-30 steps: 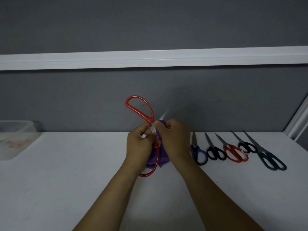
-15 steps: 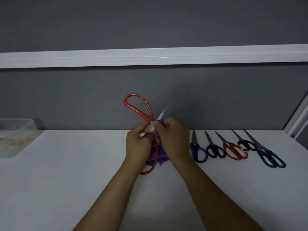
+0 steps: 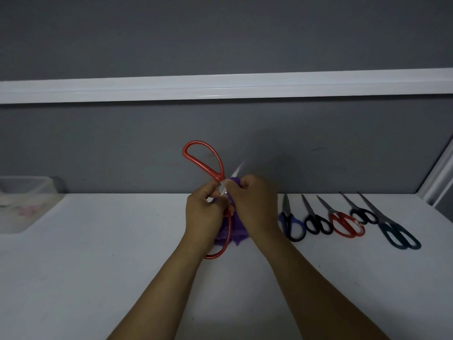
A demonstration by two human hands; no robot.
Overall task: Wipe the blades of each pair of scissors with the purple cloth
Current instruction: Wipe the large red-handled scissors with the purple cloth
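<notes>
I hold a large pair of red-handled scissors (image 3: 203,158) spread wide in the air above the white table (image 3: 98,266). My left hand (image 3: 203,214) grips them near the pivot; one red loop sticks up, the other hangs below my wrist. My right hand (image 3: 252,204) pinches the purple cloth (image 3: 236,231) around one blade, whose shiny tip pokes out above my fingers. The cloth hangs down between my hands. Several more scissors lie in a row on the right: blue (image 3: 291,224), black (image 3: 317,223), red (image 3: 345,223), small black (image 3: 362,214) and dark teal (image 3: 398,234).
A clear plastic bin (image 3: 22,202) stands at the table's far left. A grey wall with a white rail (image 3: 220,87) runs behind the table. A white frame edge (image 3: 438,177) stands at the far right.
The hands and the red scissors have stayed almost in place; my right hand with the cloth has shifted slightly along the blade.
</notes>
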